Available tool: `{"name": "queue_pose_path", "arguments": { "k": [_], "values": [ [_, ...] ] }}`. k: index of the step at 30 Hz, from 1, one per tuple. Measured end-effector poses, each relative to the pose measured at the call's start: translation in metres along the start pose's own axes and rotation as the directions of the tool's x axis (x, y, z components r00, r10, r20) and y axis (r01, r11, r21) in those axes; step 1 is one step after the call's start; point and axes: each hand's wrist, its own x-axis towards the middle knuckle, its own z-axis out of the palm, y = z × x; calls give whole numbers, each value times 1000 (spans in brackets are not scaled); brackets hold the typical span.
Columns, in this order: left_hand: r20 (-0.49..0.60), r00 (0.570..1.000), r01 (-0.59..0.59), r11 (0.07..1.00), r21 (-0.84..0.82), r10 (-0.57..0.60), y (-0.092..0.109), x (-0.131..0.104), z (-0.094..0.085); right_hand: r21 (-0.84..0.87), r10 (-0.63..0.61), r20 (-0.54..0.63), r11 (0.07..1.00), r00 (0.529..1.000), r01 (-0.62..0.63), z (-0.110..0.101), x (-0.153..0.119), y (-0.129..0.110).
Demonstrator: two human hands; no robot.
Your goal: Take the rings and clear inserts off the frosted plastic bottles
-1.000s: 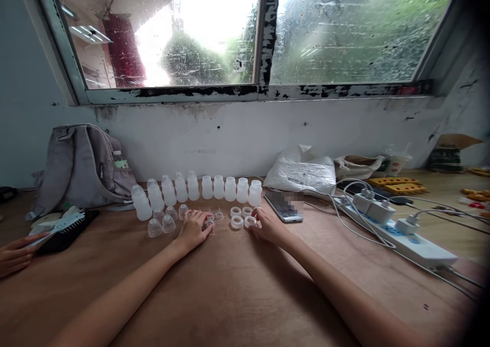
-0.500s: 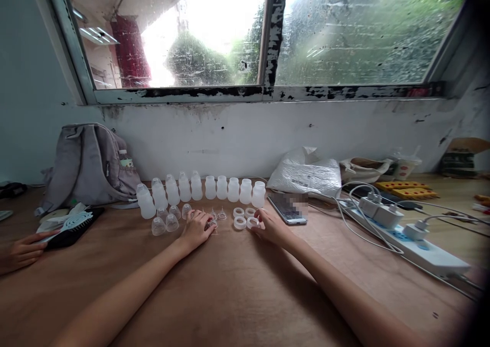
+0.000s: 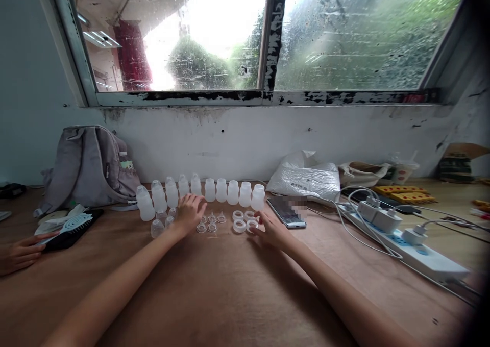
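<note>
My left hand (image 3: 189, 213) is raised over the table, fingers stretched forward near the capped baby bottles (image 3: 158, 197). Nothing shows in its grip. Partly behind its wrist are clear dome caps (image 3: 156, 228). Just right of it, several clear bottle nipples (image 3: 212, 226) stand on the table. My right hand (image 3: 271, 229) rests with thumb and fingers apart beside the white screw rings (image 3: 239, 226). Its fingertips are at the nearest right ring, and whether they touch it I cannot tell. Several open-topped frosted bottles (image 3: 233, 192) stand upright in a row behind.
A phone (image 3: 287, 213) and a silvery plastic bag (image 3: 304, 177) lie right of the bottles. A power strip (image 3: 421, 247) with chargers and cables runs along the right. At left stand a grey backpack (image 3: 90, 168) and, nearer, another person's hand (image 3: 23, 252) on a hairbrush (image 3: 76, 223).
My left hand has lifted off the nipples and moved up and left toward the bottles, uncovering the nipples. My right hand has barely moved beside the rings.
</note>
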Motion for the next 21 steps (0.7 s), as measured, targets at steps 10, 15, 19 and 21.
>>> {"name": "queue_pose_path", "arguments": {
  "k": [10, 15, 19, 21],
  "values": [
    [2, 979, 200, 970, 136, -202, -48, 84, 10, -6, -35, -90, 999, 995, 35, -3, -3, -3],
    [4, 976, 218, 971, 101, -219, -41, 80, 12, -18, -61, -108, 998, 992, 59, -4, -3, -5],
    [6, 976, 218, 975, 42, -218, -37, 76, -4, 3, -67, -155, 998, 986, 68, -4, -3, -6],
    [-24, 970, 238, 968, -77, -240, -34, 72, -19, 46, -67, -199, 996, 978, 78, -5, -3, -10]
  ]
}}
